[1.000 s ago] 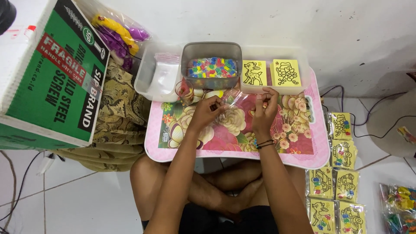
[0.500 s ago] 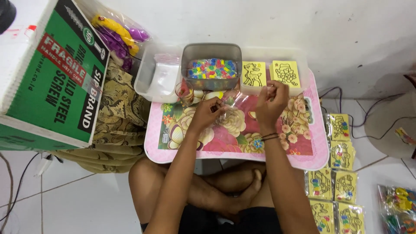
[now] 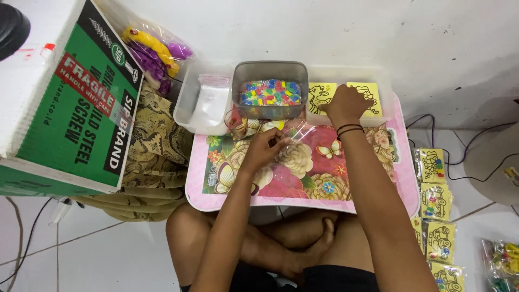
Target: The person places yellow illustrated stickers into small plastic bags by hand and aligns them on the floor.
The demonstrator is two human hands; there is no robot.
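Hands at the tubs
Grey tub [image 3: 270,73] holds coloured bits; right hand [image 3: 344,106] beside it grips yellow cards [image 3: 343,96]; left hand [image 3: 266,148] pinches clear bag [image 3: 303,141].

Open tray surface [image 3: 303,184] lay between the left hand [image 3: 265,148] and right hand [image 3: 346,105], while the grey tub [image 3: 270,89], clear container [image 3: 203,103] and yellow cards [image 3: 346,97] blocked its far edge, and the cardboard box [image 3: 70,103] closed the left.
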